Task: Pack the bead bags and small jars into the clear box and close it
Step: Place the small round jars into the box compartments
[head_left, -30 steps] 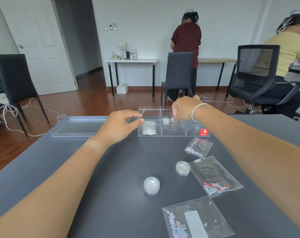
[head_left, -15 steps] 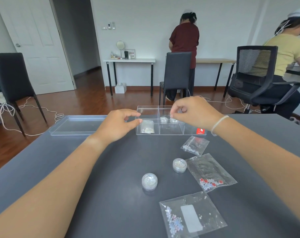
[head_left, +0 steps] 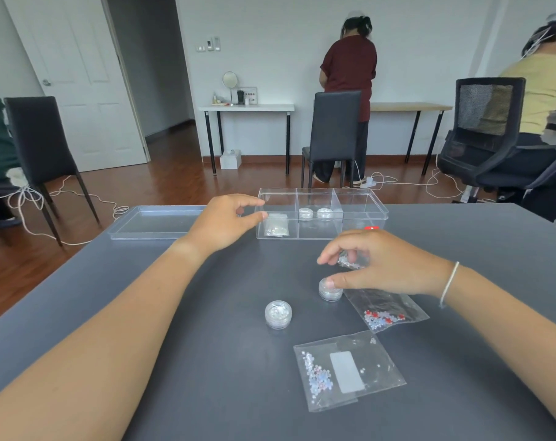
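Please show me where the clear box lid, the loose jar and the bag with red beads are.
Clear flat plastic box lid (head_left: 157, 221): head view, inner floor.
Small round clear loose jar (head_left: 278, 313): head view, cap.
Clear plastic bag with red beads (head_left: 385, 315): head view, bead cluster.

Both bare forearms reach forward, left hand (head_left: 223, 221) farther out with thumb and forefinger nearly pinched and the rest curled, right hand (head_left: 385, 264) nearer and lower, palm down, fingers (head_left: 329, 254) spread and curved, thumb extended, thin band on wrist.

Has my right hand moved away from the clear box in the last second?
Yes. The right hand has pulled back from the clear plastic divided box toward the person, and is now over the small round clear jar on the grey table.
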Motion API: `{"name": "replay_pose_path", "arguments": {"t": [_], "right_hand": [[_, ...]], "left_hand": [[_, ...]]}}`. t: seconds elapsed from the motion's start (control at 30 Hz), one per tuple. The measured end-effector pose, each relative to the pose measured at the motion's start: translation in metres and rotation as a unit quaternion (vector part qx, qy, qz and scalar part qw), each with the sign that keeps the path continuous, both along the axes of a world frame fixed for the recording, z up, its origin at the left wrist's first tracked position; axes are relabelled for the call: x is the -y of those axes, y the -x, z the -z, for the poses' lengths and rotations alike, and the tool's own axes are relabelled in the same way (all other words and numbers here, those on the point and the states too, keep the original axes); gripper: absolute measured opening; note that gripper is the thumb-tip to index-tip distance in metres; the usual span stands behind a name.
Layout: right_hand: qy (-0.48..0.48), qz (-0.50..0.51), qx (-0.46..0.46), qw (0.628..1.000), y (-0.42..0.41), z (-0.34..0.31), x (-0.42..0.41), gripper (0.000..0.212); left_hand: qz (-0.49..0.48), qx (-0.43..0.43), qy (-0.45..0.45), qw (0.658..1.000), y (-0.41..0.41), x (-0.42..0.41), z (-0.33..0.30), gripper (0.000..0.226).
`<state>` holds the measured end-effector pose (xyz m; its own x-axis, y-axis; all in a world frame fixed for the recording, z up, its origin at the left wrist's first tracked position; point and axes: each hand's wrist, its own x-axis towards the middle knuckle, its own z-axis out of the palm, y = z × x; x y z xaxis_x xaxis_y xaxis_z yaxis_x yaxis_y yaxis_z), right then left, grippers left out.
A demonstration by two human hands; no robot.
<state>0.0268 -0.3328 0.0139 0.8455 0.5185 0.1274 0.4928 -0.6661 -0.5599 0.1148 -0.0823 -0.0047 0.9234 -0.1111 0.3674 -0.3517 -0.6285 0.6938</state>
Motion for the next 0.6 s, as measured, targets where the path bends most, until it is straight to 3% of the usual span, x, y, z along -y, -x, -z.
{"name": "replay_pose_path", "arguments": {"t": [0.4,0.6], "right_hand": [[0.030,-0.019,-0.041,0.999,0.004,0.004,-0.003,0.016],[0.002,-0.014,-0.031,0.999,0.003,0.001,-0.002,0.015]], "left_hand": [[0.036,0.025,-0.040,0.998,0.046,0.010,-0.013,0.027],[0.149,-0.051,-0.085,0.984,0.083,0.020,-0.021,0.015]]}}
